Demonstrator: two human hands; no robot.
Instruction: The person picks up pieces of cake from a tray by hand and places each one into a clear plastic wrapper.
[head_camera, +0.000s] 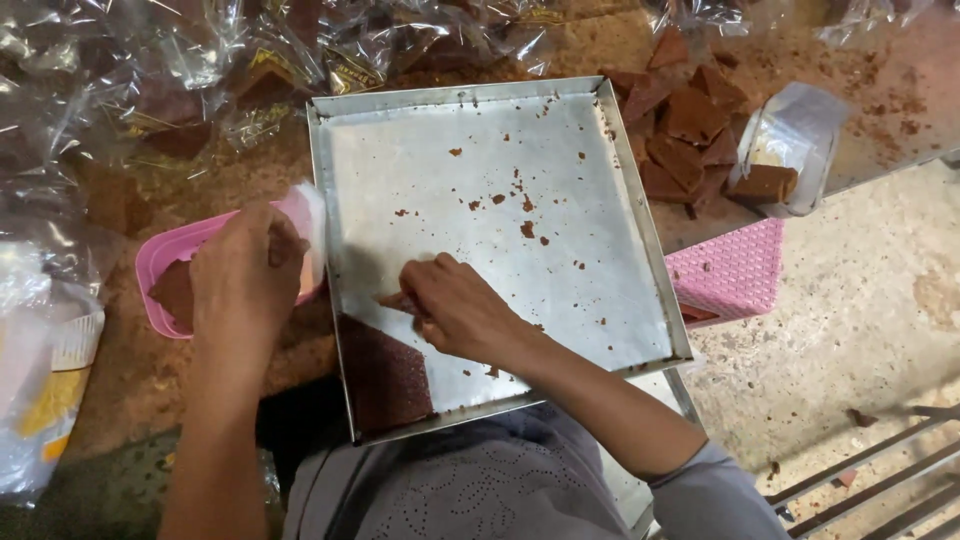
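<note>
Lifting a brown piece from the metal tray (560, 290).
Right hand (455, 305) pinches the brown piece (395, 300); left hand (245, 275) clamps the pink tub (165, 260). Lift gently, supporting underneath.

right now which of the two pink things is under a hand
The pink tray left of the metal baking pan: the left hand rests over it. The pink woven basket to the pan's right has no hand near it.

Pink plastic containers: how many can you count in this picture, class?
2. One pink tray sits left of the metal tray, under the left hand; one pink basket lies at its right edge. Others may be hidden.
</note>
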